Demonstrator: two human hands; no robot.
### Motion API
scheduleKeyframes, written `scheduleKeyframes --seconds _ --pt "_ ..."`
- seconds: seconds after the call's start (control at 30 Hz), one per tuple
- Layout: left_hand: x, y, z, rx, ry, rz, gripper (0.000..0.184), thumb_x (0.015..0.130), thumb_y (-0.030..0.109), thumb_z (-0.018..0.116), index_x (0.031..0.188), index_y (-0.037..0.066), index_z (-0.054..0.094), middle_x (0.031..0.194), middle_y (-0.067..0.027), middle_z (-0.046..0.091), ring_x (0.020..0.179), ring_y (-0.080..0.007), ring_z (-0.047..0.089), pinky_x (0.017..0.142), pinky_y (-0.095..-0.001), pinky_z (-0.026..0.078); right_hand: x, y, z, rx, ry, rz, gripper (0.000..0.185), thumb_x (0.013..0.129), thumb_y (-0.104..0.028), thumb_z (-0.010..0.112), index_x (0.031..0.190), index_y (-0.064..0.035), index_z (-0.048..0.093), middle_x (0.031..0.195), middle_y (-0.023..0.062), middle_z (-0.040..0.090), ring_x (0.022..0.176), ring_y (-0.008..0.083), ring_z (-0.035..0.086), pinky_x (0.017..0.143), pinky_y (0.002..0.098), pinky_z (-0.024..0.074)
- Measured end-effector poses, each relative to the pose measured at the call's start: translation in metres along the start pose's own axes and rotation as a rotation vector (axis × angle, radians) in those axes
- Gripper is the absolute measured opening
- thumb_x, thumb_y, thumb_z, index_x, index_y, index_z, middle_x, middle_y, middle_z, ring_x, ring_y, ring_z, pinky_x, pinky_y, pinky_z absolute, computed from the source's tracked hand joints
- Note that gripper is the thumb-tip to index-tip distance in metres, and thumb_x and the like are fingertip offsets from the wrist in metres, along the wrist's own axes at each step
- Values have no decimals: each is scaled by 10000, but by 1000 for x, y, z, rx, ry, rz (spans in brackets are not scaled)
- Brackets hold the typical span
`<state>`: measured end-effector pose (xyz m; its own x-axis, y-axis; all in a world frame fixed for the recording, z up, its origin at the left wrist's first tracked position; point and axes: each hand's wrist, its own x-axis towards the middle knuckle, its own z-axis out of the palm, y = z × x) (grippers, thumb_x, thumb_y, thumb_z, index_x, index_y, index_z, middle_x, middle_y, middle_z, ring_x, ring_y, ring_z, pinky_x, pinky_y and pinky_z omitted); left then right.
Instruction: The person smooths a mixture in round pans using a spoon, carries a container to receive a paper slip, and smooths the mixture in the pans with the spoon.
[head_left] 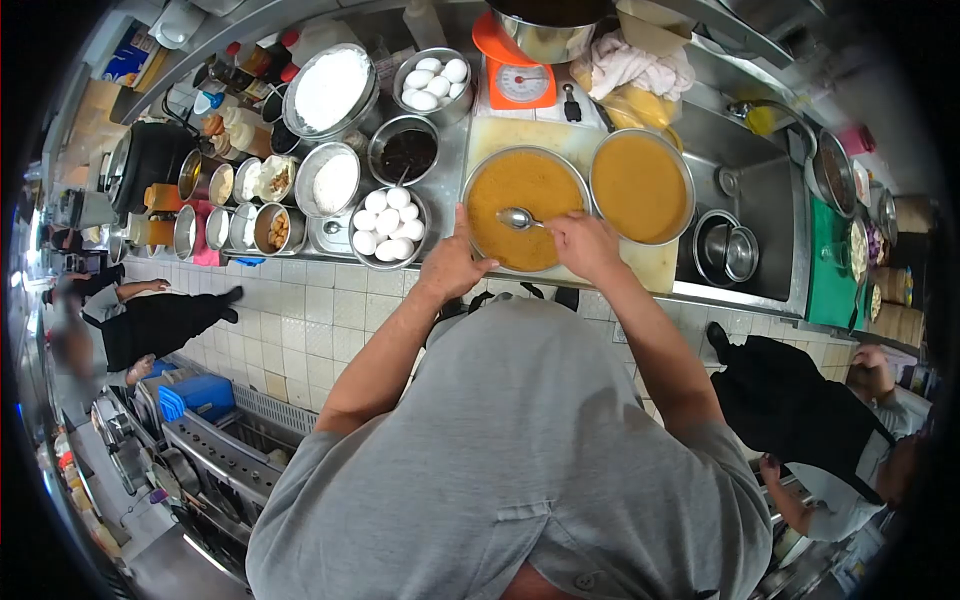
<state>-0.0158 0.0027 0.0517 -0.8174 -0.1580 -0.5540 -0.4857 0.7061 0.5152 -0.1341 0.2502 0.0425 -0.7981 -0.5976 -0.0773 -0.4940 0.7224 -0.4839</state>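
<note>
Two round metal pans of orange-brown mixture stand side by side on a pale cutting board [640, 275]. My right hand [585, 243] is closed on the handle of a metal spoon [517, 218], whose bowl rests at the surface of the left pan [500, 185]. At that pan's left edge, my left hand [455, 262] has its thumb and index finger spread apart, with nothing in it. The right pan [640, 190] has a smooth surface and touches neither hand. Just left of my left hand sits a metal bowl of white eggs [388, 226].
An orange scale [521, 85] and a second egg bowl [433, 80] stand behind the pans. Bowls of white powder [330, 90] and dark liquid [408, 152] are at the left. A sink [745, 180] lies right. One person stands at each side behind me.
</note>
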Motion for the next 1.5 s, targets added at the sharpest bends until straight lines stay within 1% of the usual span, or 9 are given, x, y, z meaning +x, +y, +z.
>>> scheduleKeyframes --seconds 0.07,0.13,0.57,0.77,1.07,1.13,1.27,1.33,1.5 --pt "1 2 -2 -4 -6 -3 1329 916 426 848 1710 -64 -98 1186 -299 767 1169 -451 730 1041 -492 576 15 7 6 7 -16 -41 226 979 -217 654 1088 -180 848 1037 125 800 936 362 768 820 516 611" --pt "0 -1 1 7 59 36 1294 911 347 865 1703 -91 -61 1039 -289 787 1027 -455 769 938 -486 603 28 12 9 -2 9 -42 229 979 -222 651 1090 -184 848 1049 132 802 941 363 770 822 516 612" --pt "11 -6 2 106 73 49 1296 907 344 868 1695 -102 -60 1067 -289 787 1054 -455 764 958 -493 601 43 50 -24 99 56 161 242 989 -235 643 1115 -204 848 1092 114 807 993 355 761 873 496 600" --pt "24 -9 -9 99 26 59 1243 930 316 859 1714 -74 -24 1129 -326 766 1097 -464 751 996 -490 596 7 47 -40 17 7 105 219 988 -242 661 1090 -211 852 1037 101 805 980 338 762 856 490 592" --pt "36 -12 -16 66 49 108 1215 898 154 860 1740 -19 1 979 -243 800 977 -410 779 922 -459 595 -31 39 -28 28 -86 30 223 987 -211 647 1074 -209 852 1041 81 812 990 331 759 875 499 591" --pt "36 -8 -23 -59 17 119 1077 922 73 768 1738 -24 72 1252 -353 730 1187 -466 726 1074 -482 558 -30 36 -36 22 -83 42 225 985 -206 647 1074 -204 853 1052 81 813 993 331 759 882 500 590" --pt "49 -19 -21 -121 70 129 958 931 37 714 1731 -16 189 1314 -370 700 1222 -471 714 1092 -481 547 -29 39 -37 22 -92 71 221 980 -199 654 1063 -196 858 1066 79 815 1006 323 758 895 494 588" --pt "59 -23 -22 -23 232 168 894 937 71 723 1714 -1 286 1238 -345 737 1140 -455 745 1029 -476 571 -29 37 -41 34 -107 55 217 978 -197 657 1059 -194 858 1066 78 814 1012 322 756 896 492 586" --pt "41 -14 -25 -71 215 133 918 924 129 773 1706 0 309 1058 -283 775 970 -432 762 919 -476 593 -31 38 -37 13 -96 2 215 975 -185 652 1044 -183 856 1048 74 812 1024 324 751 888 495 583"
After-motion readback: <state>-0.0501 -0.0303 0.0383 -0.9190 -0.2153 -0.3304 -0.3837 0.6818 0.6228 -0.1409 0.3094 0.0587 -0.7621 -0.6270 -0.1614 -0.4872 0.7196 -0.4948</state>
